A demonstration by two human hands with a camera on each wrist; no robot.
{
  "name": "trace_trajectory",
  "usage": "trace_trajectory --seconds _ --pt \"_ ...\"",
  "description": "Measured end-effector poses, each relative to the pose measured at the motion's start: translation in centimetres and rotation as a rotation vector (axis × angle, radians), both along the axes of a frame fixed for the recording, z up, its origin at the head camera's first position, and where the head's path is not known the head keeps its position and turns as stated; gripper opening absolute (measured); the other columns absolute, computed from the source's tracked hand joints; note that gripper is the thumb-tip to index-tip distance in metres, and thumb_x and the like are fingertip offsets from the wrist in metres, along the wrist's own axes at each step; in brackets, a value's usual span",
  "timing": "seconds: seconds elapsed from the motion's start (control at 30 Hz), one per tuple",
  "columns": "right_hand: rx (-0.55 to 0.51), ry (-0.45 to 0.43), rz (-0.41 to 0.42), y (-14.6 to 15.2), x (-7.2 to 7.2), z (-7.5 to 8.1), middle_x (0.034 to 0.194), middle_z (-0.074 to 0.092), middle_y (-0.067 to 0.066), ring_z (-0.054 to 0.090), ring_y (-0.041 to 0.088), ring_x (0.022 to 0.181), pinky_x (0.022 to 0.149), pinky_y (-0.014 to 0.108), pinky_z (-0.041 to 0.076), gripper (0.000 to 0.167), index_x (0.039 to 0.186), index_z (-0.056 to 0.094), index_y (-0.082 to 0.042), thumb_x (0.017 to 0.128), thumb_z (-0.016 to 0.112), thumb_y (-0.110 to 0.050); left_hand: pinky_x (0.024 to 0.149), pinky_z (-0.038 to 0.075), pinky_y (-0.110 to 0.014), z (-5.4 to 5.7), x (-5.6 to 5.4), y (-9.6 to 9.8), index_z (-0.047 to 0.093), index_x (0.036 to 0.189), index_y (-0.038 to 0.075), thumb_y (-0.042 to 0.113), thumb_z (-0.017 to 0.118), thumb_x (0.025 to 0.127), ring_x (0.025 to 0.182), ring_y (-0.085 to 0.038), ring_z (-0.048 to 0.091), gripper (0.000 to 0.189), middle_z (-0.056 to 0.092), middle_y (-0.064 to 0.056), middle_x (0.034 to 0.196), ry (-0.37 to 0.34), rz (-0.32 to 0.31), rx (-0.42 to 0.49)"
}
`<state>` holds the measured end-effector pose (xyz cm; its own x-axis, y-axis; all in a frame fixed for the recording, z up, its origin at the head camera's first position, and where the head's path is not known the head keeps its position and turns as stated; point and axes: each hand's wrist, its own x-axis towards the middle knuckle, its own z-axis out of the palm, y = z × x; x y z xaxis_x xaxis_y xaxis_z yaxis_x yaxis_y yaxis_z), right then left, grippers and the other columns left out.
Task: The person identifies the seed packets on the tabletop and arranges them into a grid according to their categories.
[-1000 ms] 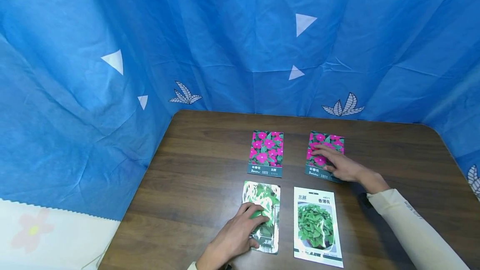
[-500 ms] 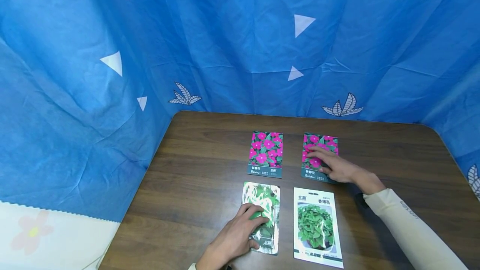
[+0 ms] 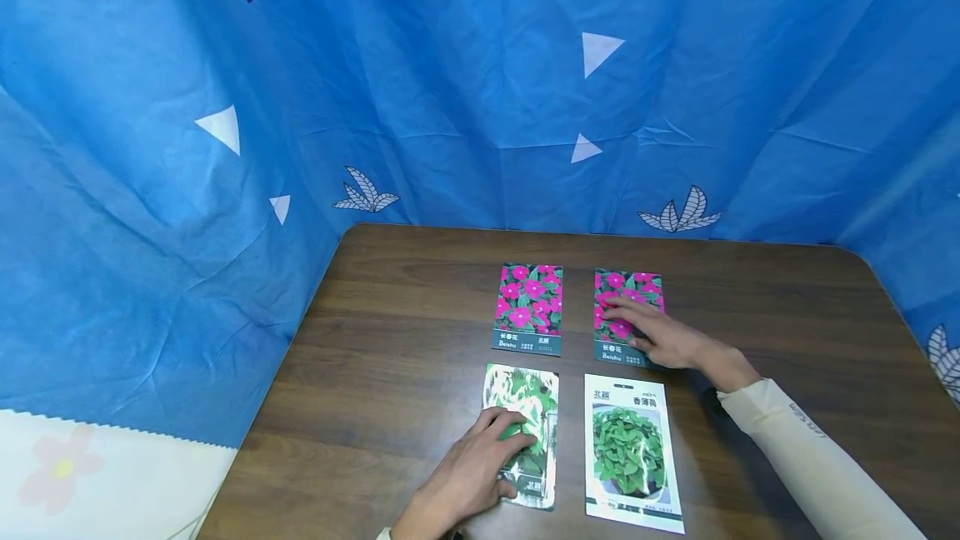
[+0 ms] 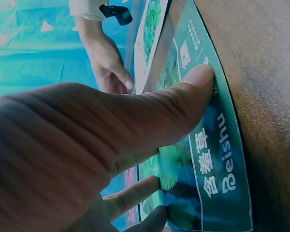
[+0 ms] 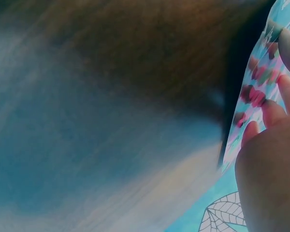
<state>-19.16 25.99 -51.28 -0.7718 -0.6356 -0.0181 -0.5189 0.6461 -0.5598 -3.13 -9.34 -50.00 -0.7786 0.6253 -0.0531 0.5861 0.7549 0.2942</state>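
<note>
Under my left hand [image 3: 471,463], a shiny green seed packet [image 3: 534,397] lies flat near the front of the table. The left wrist view shows the thumb and fingertips resting on its printed face [image 4: 222,198]. My right hand [image 3: 671,338] reaches across to a seed packet with pink flowers [image 3: 649,283] at the back right. Its fingertips press on that packet's face, also seen at the edge of the right wrist view, and cover part of the print. A matching pink-flowered packet [image 3: 529,300] lies to its left. In front of the right hand is a white packet picturing leafy green plants [image 3: 628,452].
The packets lie in two rows on a brown wooden table [image 3: 375,340] with rounded back corners. A blue patterned cloth [image 3: 465,90] hangs behind it and along the sides. White cloth with a pink flower [image 3: 62,468] shows at the lower left.
My right hand has slid the right pink-flowered packet left, toward the matching one, and it now lies straighter. The left hand stays on the green packet.
</note>
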Motion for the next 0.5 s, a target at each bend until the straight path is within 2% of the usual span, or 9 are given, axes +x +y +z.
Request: trace_trajectory --seconds 0.23,0.5 --pt "0.039 -0.022 0.005 -0.30 0.20 0.08 0.161 0.029 0.017 0.025 0.045 0.148 0.115 0.068 0.025 0.060 0.148 0.045 -0.009 0.093 0.052 0.011 0.104 0.050 -0.034 0.24 0.18 0.04 0.063 0.131 0.027 0.035 0.088 0.071 0.129 -0.019 0.044 0.065 0.051 0.005 0.140 0.009 -0.009 -0.035" --pt "0.053 -0.011 0.007 -0.63 0.29 0.36 0.161 0.029 0.018 0.025 0.044 0.148 0.116 0.067 0.026 0.060 0.150 0.044 -0.009 0.093 0.052 0.010 0.105 0.049 -0.037 0.58 0.25 0.08 0.061 0.131 0.028 0.035 0.088 0.073 0.128 -0.021 0.044 0.065 0.048 0.001 0.142 0.037 -0.027 -0.048"
